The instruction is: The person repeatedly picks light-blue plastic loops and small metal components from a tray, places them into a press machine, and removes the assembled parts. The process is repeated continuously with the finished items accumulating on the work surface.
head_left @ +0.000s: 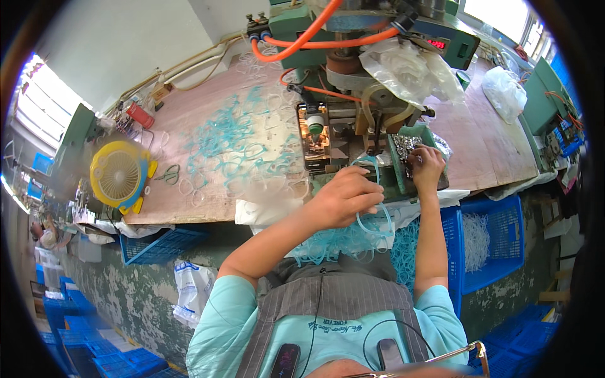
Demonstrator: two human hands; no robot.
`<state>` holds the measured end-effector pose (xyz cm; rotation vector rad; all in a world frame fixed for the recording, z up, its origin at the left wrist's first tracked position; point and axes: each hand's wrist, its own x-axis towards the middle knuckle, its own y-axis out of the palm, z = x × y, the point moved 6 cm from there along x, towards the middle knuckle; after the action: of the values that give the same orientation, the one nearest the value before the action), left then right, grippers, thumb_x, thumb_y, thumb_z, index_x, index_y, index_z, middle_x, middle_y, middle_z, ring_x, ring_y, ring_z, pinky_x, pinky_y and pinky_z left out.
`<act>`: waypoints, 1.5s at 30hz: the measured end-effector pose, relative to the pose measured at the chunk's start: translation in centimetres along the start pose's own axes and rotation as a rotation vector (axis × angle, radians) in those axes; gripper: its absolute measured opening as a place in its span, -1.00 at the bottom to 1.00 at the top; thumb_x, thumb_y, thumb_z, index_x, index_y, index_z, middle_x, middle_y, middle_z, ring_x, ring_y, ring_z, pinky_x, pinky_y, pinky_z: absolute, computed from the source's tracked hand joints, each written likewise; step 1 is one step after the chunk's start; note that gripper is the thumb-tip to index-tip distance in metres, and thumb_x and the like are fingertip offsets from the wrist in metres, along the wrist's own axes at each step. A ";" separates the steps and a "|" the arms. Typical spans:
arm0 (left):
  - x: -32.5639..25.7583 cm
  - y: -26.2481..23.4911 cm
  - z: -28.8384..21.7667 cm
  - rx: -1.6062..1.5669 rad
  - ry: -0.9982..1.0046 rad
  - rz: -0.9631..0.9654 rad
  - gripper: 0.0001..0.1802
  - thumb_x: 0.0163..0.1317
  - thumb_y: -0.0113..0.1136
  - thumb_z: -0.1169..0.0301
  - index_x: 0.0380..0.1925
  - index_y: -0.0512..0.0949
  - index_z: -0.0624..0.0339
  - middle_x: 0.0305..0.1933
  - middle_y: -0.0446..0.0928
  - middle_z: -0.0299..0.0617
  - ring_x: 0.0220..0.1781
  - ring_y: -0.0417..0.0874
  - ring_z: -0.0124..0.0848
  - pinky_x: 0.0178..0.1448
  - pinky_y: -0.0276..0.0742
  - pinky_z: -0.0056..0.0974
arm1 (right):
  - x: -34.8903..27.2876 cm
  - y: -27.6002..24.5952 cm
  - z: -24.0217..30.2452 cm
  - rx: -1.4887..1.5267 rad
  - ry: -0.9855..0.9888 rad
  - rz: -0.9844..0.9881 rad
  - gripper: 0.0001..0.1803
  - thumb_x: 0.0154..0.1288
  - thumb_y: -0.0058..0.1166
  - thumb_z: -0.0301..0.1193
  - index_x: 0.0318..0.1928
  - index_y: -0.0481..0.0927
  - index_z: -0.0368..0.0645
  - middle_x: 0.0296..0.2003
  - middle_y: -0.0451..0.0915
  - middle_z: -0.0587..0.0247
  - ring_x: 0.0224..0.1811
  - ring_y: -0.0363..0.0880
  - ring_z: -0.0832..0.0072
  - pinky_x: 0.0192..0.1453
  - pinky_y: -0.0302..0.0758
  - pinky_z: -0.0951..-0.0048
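A light-blue plastic strap loop is pinched in the closed fingers of my left hand, its upper end reaching up below the press head. My right hand dips into a green tray of small shiny metal parts, to the right of the press. Its fingers are drawn together, but what they hold, if anything, is too small to make out. The green press stands just beyond both hands. Many similar blue straps lie heaped at my lap.
More blue and clear straps cover the table at left, near scissors and a yellow fan. A phone leans left of the press. Orange hoses arch overhead. At my right stands a blue crate with pale straps.
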<state>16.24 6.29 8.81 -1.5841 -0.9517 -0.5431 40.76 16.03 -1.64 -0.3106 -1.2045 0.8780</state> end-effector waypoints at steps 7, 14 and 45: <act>-3.8 -4.0 4.4 0.473 -0.072 0.012 -0.50 0.15 0.20 -0.12 -0.12 0.58 0.02 0.02 0.53 -0.20 0.00 0.54 -0.20 0.11 0.36 -0.01 | -0.7 -1.3 -0.6 0.190 0.175 -0.122 -0.95 0.20 0.21 -0.45 -0.34 0.62 -0.14 -0.42 0.62 0.18 -0.31 0.52 0.21 -0.18 0.45 0.25; -16.2 -12.2 17.5 1.090 -1.007 -0.037 -0.70 0.14 0.29 0.11 -0.31 0.65 0.09 -0.09 0.53 -0.16 0.00 0.49 -0.12 0.04 0.32 -0.02 | -0.6 -1.4 -0.2 0.128 0.153 -0.148 -0.89 0.23 0.16 -0.50 -0.22 0.61 -0.08 -0.38 0.63 0.16 -0.29 0.56 0.15 -0.20 0.48 0.19; -11.4 -13.6 13.1 0.702 -0.871 -0.447 -0.87 0.27 0.20 0.37 -0.36 0.52 0.18 -0.55 0.54 -0.11 -0.49 0.56 -0.11 -0.24 0.43 -0.09 | 0.8 -4.3 12.4 0.803 0.257 -0.017 -0.69 -0.02 0.27 -0.67 -0.19 0.60 -0.22 -0.35 0.62 0.24 -0.41 0.55 0.52 -0.31 0.48 0.50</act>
<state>-3.25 15.84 4.74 -0.9209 -1.9204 0.2438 31.50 10.96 6.14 0.2342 -0.5470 1.1900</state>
